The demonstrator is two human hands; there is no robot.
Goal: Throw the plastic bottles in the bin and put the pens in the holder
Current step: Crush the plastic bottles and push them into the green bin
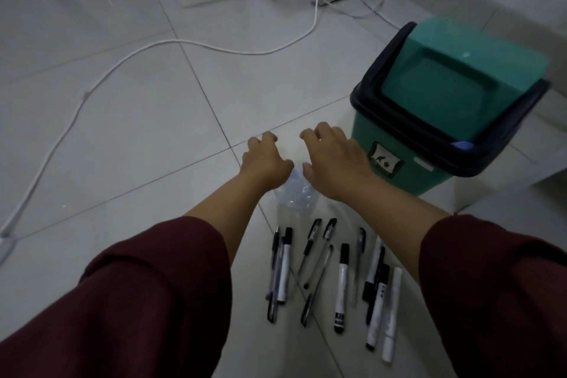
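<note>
Grey tiled floor point(138, 132), left hand point(264, 159) and right hand point(334, 159) grips released over crumpled bottle point(294, 193), pens point(342, 279) nearer, green bin point(408, 138) beside.

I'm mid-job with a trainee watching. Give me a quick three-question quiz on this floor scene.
1. True or false: the bin has its swing lid shut.
2. Which lies nearer the person: A) the pens or B) the crushed plastic bottle?
3. Fill in: the left hand and right hand hover, fingers spread, holding ____.

Key: 1 true; 2 A; 3 nothing. The bottle lies on the floor below and between both hands.
</note>
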